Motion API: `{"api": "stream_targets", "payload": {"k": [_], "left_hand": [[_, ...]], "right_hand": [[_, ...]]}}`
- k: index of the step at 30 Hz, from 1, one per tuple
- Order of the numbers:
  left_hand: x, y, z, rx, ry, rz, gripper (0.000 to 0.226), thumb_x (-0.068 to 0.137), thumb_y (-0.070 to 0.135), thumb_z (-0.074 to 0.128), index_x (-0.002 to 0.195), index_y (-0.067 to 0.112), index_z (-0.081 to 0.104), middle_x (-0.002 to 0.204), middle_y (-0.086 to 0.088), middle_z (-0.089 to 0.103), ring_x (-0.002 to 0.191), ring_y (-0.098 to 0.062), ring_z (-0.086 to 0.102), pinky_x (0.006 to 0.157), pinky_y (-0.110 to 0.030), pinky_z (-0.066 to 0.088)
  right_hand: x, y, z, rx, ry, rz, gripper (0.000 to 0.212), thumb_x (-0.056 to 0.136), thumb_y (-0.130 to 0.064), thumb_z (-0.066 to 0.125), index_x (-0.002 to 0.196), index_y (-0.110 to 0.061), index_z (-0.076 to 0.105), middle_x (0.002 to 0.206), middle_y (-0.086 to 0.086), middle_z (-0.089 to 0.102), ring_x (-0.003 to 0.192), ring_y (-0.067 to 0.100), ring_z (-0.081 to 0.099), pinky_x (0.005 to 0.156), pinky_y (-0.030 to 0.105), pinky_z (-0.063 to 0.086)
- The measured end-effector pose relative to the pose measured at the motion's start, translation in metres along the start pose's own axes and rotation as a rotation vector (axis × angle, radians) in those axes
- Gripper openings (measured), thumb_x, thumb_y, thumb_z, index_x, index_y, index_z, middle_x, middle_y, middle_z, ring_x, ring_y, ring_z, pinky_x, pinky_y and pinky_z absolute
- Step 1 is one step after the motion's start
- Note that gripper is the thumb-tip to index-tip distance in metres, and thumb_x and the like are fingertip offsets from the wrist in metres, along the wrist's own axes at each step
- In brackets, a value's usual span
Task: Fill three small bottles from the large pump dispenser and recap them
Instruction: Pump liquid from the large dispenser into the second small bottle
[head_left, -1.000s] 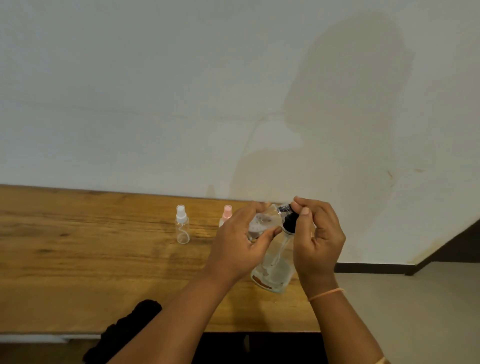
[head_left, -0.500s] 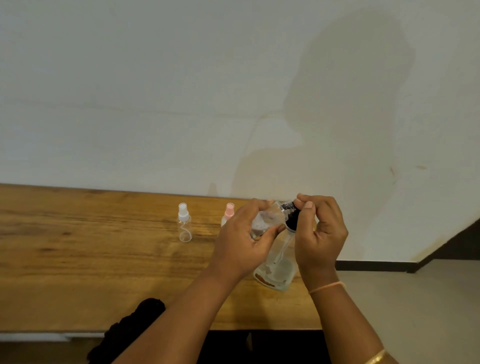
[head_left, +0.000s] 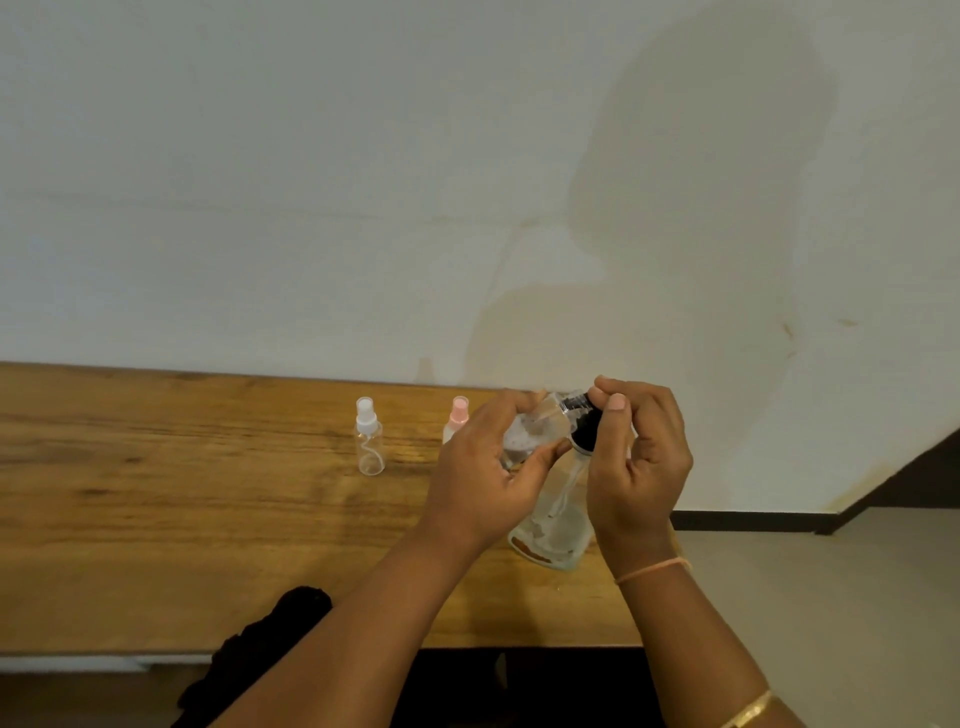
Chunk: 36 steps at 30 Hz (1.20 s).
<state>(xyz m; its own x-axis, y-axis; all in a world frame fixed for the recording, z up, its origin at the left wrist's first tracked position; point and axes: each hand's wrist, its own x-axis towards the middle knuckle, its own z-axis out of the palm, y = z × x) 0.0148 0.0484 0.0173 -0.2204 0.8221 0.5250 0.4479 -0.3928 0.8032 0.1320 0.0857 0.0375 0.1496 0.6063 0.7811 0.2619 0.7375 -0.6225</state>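
While it tilts, the clear small bottle (head_left: 534, 437) meets the pump (head_left: 587, 435).

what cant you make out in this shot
Head view:
- held small bottle: fill level, covered by left hand fingers.
- pump head: whether its nozzle meets the bottle mouth, hidden by right hand.
- pink-capped bottle: body behind the left hand.
- dark object at the near edge of the table: too dark to identify.

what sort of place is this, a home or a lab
Likely a plain room in a home, not a lab: a wooden table against a stained white wall, a pale floor with dark skirting.
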Motion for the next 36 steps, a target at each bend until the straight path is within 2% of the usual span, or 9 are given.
{"api": "stream_targets", "payload": {"k": [4, 8, 10, 15, 18, 25, 29, 33, 36], "left_hand": [[-0.004, 0.000, -0.001, 0.000, -0.005, -0.006, 0.036, 0.082, 0.029, 0.070, 0.114, 0.025, 0.055, 0.108, 0.010, 0.065, 0.094, -0.006, 0.064, 0.070, -0.021, 0.056], [-0.002, 0.007, -0.002, -0.001, 0.034, 0.032, 0.037, 0.081, 0.042, 0.066, 0.114, 0.031, 0.052, 0.103, 0.013, 0.065, 0.078, -0.010, 0.066, 0.062, -0.033, 0.057], [-0.001, 0.009, -0.003, 0.013, 0.037, 0.039, 0.036, 0.081, 0.043, 0.065, 0.113, 0.034, 0.051, 0.103, 0.016, 0.065, 0.077, -0.011, 0.066, 0.062, -0.036, 0.056], [0.000, 0.006, -0.002, 0.005, -0.005, -0.005, 0.033, 0.082, 0.035, 0.069, 0.110, 0.032, 0.051, 0.108, 0.014, 0.064, 0.092, -0.004, 0.064, 0.069, -0.022, 0.056], [-0.003, 0.003, -0.001, 0.006, -0.030, -0.040, 0.034, 0.082, 0.037, 0.067, 0.111, 0.031, 0.051, 0.108, 0.012, 0.065, 0.091, -0.006, 0.065, 0.068, -0.028, 0.058], [0.001, 0.012, -0.007, 0.013, -0.019, 0.011, 0.034, 0.082, 0.035, 0.067, 0.111, 0.036, 0.049, 0.108, 0.011, 0.065, 0.093, -0.004, 0.064, 0.069, -0.017, 0.054], [0.001, 0.009, -0.007, -0.002, -0.034, -0.012, 0.032, 0.082, 0.036, 0.067, 0.109, 0.032, 0.050, 0.107, 0.011, 0.065, 0.091, -0.006, 0.064, 0.068, -0.024, 0.056], [-0.001, 0.005, -0.004, 0.022, -0.045, -0.031, 0.032, 0.083, 0.031, 0.070, 0.110, 0.027, 0.053, 0.106, 0.016, 0.063, 0.092, -0.002, 0.062, 0.068, -0.017, 0.054], [-0.002, 0.005, -0.002, -0.006, -0.047, -0.041, 0.032, 0.083, 0.035, 0.068, 0.110, 0.026, 0.053, 0.106, 0.012, 0.065, 0.089, -0.005, 0.065, 0.069, -0.025, 0.057]], "right_hand": [[-0.005, -0.002, 0.000, 0.025, -0.001, 0.029, 0.025, 0.094, -0.015, 0.040, 0.090, -0.011, 0.063, 0.089, 0.001, 0.058, 0.089, -0.004, 0.056, 0.078, 0.012, 0.046], [0.001, -0.012, -0.002, 0.088, 0.041, 0.059, 0.026, 0.096, -0.020, 0.039, 0.087, -0.014, 0.063, 0.087, 0.000, 0.061, 0.086, 0.001, 0.059, 0.076, 0.016, 0.048], [0.003, -0.014, -0.001, 0.086, 0.047, 0.064, 0.026, 0.096, -0.020, 0.041, 0.086, -0.015, 0.064, 0.085, -0.003, 0.062, 0.085, 0.000, 0.061, 0.075, 0.015, 0.049], [-0.001, -0.004, -0.001, 0.061, 0.035, 0.059, 0.023, 0.095, -0.015, 0.042, 0.091, -0.012, 0.065, 0.089, -0.002, 0.060, 0.089, -0.003, 0.059, 0.078, 0.010, 0.046], [-0.004, -0.003, -0.002, 0.045, 0.008, 0.069, 0.022, 0.094, -0.014, 0.042, 0.092, -0.013, 0.064, 0.090, 0.002, 0.060, 0.091, -0.003, 0.058, 0.079, 0.010, 0.046], [0.003, -0.013, -0.008, 0.106, -0.007, 0.096, 0.023, 0.093, -0.018, 0.043, 0.091, -0.015, 0.066, 0.091, -0.003, 0.063, 0.091, 0.003, 0.062, 0.079, 0.017, 0.050], [0.002, -0.012, -0.005, 0.111, 0.017, 0.115, 0.022, 0.093, -0.018, 0.043, 0.091, -0.018, 0.065, 0.090, -0.005, 0.062, 0.089, 0.004, 0.062, 0.079, 0.018, 0.051], [-0.001, -0.006, -0.001, 0.105, 0.040, 0.137, 0.023, 0.091, -0.015, 0.043, 0.089, -0.015, 0.065, 0.089, -0.003, 0.061, 0.089, 0.001, 0.060, 0.078, 0.013, 0.048], [-0.005, -0.006, -0.002, 0.122, 0.035, 0.161, 0.023, 0.091, -0.015, 0.043, 0.089, -0.014, 0.065, 0.091, 0.000, 0.062, 0.090, 0.001, 0.060, 0.079, 0.012, 0.048]]}}
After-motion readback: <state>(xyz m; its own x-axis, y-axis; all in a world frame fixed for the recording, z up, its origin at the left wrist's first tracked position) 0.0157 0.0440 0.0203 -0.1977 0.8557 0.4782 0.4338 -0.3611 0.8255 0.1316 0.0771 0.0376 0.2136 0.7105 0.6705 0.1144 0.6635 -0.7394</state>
